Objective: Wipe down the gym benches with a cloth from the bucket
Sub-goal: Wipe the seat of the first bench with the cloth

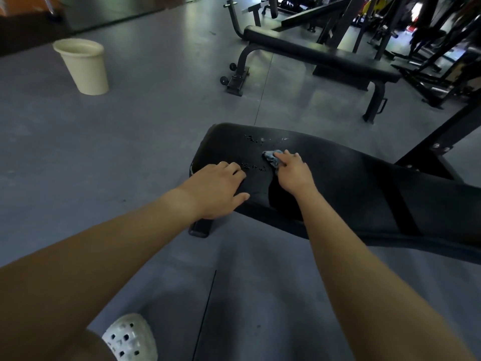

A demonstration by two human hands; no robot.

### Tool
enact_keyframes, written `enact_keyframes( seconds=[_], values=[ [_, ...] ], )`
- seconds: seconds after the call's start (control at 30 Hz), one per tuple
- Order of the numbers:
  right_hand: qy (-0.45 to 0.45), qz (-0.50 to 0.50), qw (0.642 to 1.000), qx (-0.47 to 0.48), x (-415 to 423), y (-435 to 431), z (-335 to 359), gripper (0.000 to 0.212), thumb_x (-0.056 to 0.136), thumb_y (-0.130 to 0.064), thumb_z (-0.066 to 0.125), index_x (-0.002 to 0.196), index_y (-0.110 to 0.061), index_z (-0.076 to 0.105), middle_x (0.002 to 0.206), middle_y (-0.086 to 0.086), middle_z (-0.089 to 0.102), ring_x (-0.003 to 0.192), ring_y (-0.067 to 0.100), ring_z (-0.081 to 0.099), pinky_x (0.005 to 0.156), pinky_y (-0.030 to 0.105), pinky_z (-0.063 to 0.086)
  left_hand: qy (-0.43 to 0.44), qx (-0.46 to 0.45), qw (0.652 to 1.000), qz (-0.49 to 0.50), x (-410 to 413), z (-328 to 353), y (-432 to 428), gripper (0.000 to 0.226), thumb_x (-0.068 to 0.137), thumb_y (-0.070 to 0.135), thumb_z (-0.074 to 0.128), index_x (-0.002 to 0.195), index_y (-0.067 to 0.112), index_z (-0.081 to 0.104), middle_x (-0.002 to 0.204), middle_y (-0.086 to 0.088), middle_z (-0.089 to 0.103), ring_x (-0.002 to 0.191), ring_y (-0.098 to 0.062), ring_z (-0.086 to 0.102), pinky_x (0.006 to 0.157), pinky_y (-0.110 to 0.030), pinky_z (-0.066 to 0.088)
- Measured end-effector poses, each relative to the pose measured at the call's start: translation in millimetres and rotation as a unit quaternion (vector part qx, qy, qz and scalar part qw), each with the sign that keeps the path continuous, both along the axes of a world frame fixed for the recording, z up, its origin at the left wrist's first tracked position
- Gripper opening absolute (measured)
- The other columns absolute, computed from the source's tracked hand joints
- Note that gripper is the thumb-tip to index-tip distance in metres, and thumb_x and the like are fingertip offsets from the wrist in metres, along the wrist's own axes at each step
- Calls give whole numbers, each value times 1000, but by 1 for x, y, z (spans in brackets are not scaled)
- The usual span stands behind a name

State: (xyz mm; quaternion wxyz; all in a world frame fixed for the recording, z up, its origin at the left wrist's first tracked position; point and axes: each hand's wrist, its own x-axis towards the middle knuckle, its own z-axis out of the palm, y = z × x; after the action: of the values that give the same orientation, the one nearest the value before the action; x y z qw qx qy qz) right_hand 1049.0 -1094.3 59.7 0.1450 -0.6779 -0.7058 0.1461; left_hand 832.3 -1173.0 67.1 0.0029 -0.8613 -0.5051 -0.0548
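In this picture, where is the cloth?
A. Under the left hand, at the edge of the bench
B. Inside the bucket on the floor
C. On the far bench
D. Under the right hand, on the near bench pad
D: the bluish cloth lies bunched under the fingers of the right hand on the near bench, beside wet spots; the left hand rests bare on the pad's end.

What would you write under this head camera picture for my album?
Right hand wipes a wet black bench with a blue cloth; left hand steadies it.
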Motion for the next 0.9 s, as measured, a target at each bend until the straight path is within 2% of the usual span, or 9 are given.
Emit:
enact_keyframes(
  seconds=[0.1, 0.23, 0.43, 0.5, 0.67, 0.77, 0.9],
  values=[
    [-57, 34, 998, 10, -9, -5, 3, 46, 103, -10, 37, 148, -14, 45, 158, 16, 36, 146, 38, 27, 117, 45, 25, -2, -6, 1000, 4, 0, 0, -3, 63, 105, 55, 38, 152, 13, 44, 156, -8, 42, 140, -26, 44, 115, -44, 39],
    [-85, 133, 987, 44, -15, -46, -3, 48, 105, -12, 35, 152, -17, 41, 162, 13, 30, 150, 36, 22, 120, 48, 20, 4, 5, 1000, 11, 2, -1, -3, 62, 105, 54, 38, 150, 13, 45, 154, -9, 44, 139, -27, 44, 114, -45, 40],
    [-62, 219, 974, 14, 3, -91, 0, 48, 109, -21, 32, 157, -24, 33, 167, 2, 21, 156, 24, 9, 125, 40, 11, 10, 14, 1000, 13, 7, -1, -9, 58, 106, 52, 39, 149, 14, 46, 151, -9, 46, 136, -27, 46, 110, -45, 44],
    [-80, 204, 976, 4, 20, -80, 4, 48, 109, -23, 31, 158, -27, 33, 167, -1, 21, 156, 21, 10, 124, 39, 15, 19, 12, 1000, 8, 9, -1, -11, 59, 105, 53, 39, 149, 13, 46, 151, -9, 45, 135, -28, 47, 110, -46, 44],
    [-99, 61, 993, 10, 40, -57, -2, 48, 109, -29, 28, 156, -24, 35, 166, 6, 25, 154, 29, 17, 123, 46, 19, 32, 7, 999, -12, 16, 1, -22, 58, 106, 51, 40, 150, 13, 44, 154, -9, 41, 134, -28, 46, 108, -46, 46],
    [-118, 69, 990, 33, 22, -78, -8, 50, 109, -38, 26, 156, -24, 33, 166, 7, 24, 154, 31, 17, 123, 47, 17, 38, 13, 999, -17, 19, 0, -27, 57, 106, 50, 41, 148, 13, 45, 150, -9, 44, 129, -27, 48, 102, -46, 49],
    [-121, 133, 983, 33, 24, -111, -5, 55, 108, -48, 27, 159, -27, 28, 168, 1, 20, 156, 24, 9, 125, 41, 12, 45, 47, 998, -12, 22, -2, -29, 53, 105, 52, 39, 140, 14, 51, 137, -8, 51, 115, -25, 53, 91, -42, 52]
  ],
)
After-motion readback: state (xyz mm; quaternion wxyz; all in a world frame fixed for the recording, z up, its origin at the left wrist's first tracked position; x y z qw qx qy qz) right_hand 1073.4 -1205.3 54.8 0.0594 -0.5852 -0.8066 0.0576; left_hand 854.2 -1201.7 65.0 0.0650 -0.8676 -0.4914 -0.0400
